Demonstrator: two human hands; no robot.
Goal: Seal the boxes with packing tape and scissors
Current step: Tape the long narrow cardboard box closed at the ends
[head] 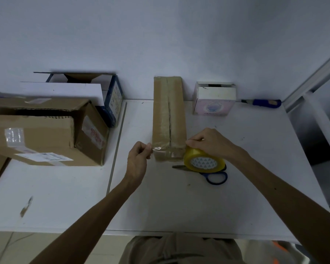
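A long narrow cardboard box [169, 115] lies on the white table [160, 202], with clear tape along its top seam. My left hand [139, 159] pinches the free end of a clear tape strip [165, 152] stretched across the box's near end. My right hand [208, 142] grips the yellow tape roll [204, 161] at the box's near right corner. Blue-handled scissors [215, 176] lie on the table, partly hidden under the roll.
A large brown carton [46, 130] with labels sits at left, a blue-and-white open box [103, 92] behind it. A small white-and-pink box [214, 99] and a blue-handled knife [263, 102] lie at the back right. The table ends at right.
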